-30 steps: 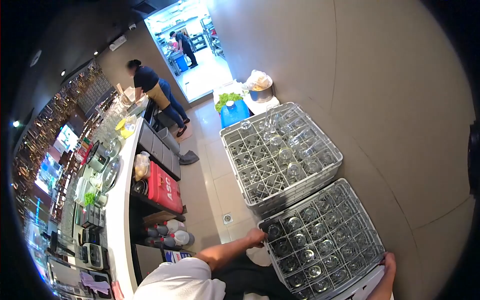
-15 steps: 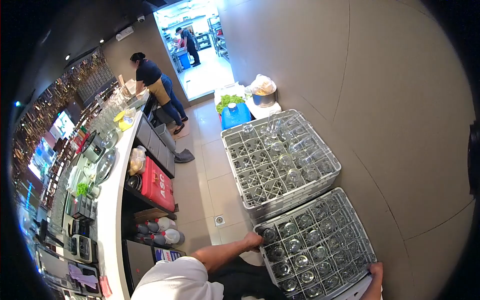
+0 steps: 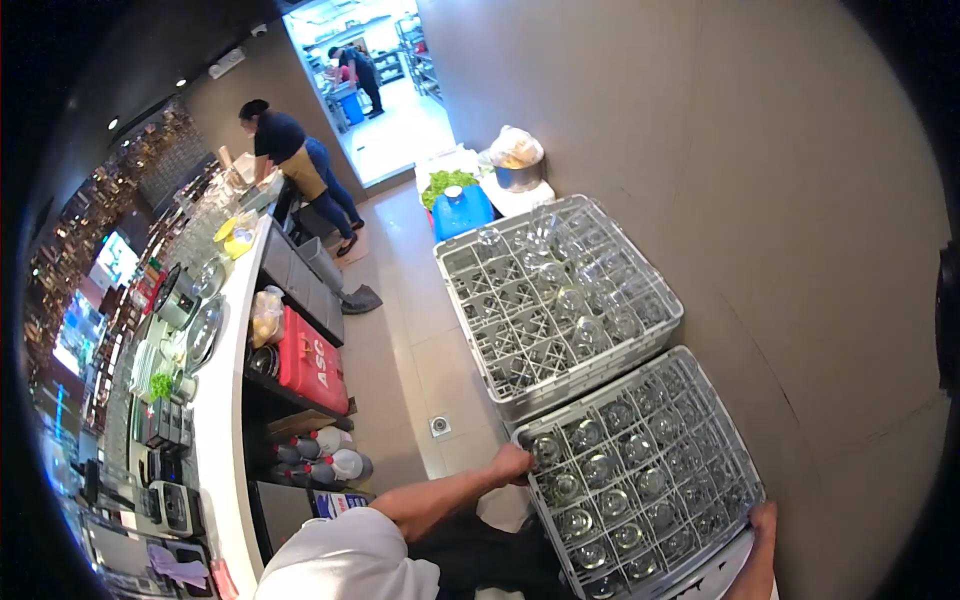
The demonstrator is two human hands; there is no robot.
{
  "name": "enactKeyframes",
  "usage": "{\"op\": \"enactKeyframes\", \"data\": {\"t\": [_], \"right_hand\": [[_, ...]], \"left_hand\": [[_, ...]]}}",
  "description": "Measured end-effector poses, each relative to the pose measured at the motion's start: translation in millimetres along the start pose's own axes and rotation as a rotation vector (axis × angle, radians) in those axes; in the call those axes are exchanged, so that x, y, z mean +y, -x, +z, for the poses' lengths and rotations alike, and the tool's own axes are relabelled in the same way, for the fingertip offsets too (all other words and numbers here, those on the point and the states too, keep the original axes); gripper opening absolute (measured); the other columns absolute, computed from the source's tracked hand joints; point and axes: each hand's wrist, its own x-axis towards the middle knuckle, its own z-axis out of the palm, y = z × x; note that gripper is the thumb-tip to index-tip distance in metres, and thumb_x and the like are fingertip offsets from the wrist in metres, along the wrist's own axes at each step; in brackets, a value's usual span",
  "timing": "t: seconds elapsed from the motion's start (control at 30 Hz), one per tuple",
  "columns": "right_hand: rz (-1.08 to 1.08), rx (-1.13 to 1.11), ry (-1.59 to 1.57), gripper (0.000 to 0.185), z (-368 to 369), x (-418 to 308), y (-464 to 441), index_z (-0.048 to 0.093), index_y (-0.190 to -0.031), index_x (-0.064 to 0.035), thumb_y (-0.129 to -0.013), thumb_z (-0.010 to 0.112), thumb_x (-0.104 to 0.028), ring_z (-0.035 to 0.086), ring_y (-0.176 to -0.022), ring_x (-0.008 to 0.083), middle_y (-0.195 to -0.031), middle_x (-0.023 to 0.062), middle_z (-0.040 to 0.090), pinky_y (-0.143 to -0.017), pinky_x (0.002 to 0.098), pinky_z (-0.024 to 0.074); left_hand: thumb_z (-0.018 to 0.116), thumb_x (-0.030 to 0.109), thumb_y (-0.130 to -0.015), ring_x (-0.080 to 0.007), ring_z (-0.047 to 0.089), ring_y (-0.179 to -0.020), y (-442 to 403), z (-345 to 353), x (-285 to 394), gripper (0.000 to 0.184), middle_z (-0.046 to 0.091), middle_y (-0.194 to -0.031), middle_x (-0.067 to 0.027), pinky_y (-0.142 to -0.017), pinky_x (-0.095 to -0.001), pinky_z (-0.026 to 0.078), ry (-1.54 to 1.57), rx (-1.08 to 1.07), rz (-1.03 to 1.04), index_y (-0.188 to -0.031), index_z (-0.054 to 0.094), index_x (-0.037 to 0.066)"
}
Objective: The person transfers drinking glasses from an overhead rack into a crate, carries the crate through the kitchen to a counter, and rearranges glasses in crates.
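A grey divided glass rack (image 3: 536,483) full of upturned-looking clear glasses (image 3: 650,484) is in front of me at the lower right. My left hand (image 3: 513,464) is closed round its left edge, near the far corner. My right hand (image 3: 763,517) grips the right edge, thumb on the rim and the other fingers hidden. Just beyond it stands a second grey glass rack (image 3: 570,392), close against the first. Clear glasses (image 3: 587,333) fill its right side and several compartments at its left hold none.
A blue-lidded container (image 3: 463,212), lettuce (image 3: 450,184) and a metal pot (image 3: 519,176) stand behind the racks. Left is a long white counter (image 3: 226,400) over a red box (image 3: 312,360) and bottles (image 3: 335,466). A co-worker (image 3: 300,165) leans over its far end. A wall (image 3: 780,200) runs along the right.
The view has shifted slightly. The near rack, held in both hands, now appears a little higher and further right, near the far rack. Both hands keep their hold.
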Motion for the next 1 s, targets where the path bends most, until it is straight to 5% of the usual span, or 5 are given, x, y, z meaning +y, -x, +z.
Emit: {"op": "enactKeyframes", "data": {"t": [0.13,0.27,0.6,0.73,1.0], "right_hand": [[0.121,-0.202,-0.118,0.04,-58.7,-68.0,43.2,0.063,-0.103,0.0036,-0.071,0.054,-0.019,0.058,-0.105,0.0381,-0.107,0.0259,0.061,-0.09,0.0447,0.0447],[0.242,-0.246,0.044,0.045,-77.7,-118.0,54.4,0.061,-0.108,-0.0023,-0.068,0.059,-0.024,0.058,-0.106,0.0352,-0.111,0.0218,0.061,-0.089,0.0438,0.0458],[0.245,-0.368,0.207,0.049,-91.1,-146.6,59.4,0.06,-0.111,-0.0042,-0.069,0.062,-0.03,0.056,-0.111,0.0339,-0.119,0.0169,0.059,-0.091,0.0516,0.0411],[0.145,-0.224,0.179,0.046,-72.8,-128.1,59.0,0.061,-0.108,-0.0045,-0.069,0.062,-0.03,0.058,-0.108,0.0327,-0.113,0.0162,0.062,-0.087,0.0447,0.0462],[0.13,-0.185,0.157,0.044,-64.3,-116.9,51.8,0.061,-0.093,-0.0002,-0.065,0.077,-0.03,0.063,-0.096,0.0352,-0.099,0.021,0.065,-0.081,0.0473,0.0498]], "left_hand": [[0.06,0.007,-0.074,-0.0265,0.066,-0.072,-7.6,-9.5,-38.5,0.019,0.064,-0.083,-0.0149,-0.057,-0.0408,0.055,-0.997,-0.122,0.53,-0.091,0.063,0.0],[0.057,0.005,-0.078,-0.0263,0.063,-0.075,34.8,-14.9,-26.8,0.025,0.062,-0.083,-0.0062,-0.053,-0.0435,0.052,0.468,-0.087,-0.242,-0.103,0.056,0.007],[0.055,0.009,-0.083,-0.021,0.061,-0.061,15.2,-15.2,-63.0,0.023,0.062,-0.082,-0.005,-0.05,-0.0365,0.052,0.464,-0.075,-0.275,-0.105,0.054,0.009],[0.058,0.01,-0.08,-0.0214,0.064,-0.06,-20.1,-21.1,-123.8,0.017,0.065,-0.081,-0.0114,-0.051,-0.0346,0.055,-0.764,-0.147,0.721,-0.09,0.061,-0.004],[0.059,0.009,-0.075,-0.0205,0.057,-0.051,15.3,-16.0,-59.9,0.014,0.056,-0.069,-0.0082,-0.048,-0.0363,0.056,0.431,-0.057,-0.187,-0.084,0.056,-0.002]]}}
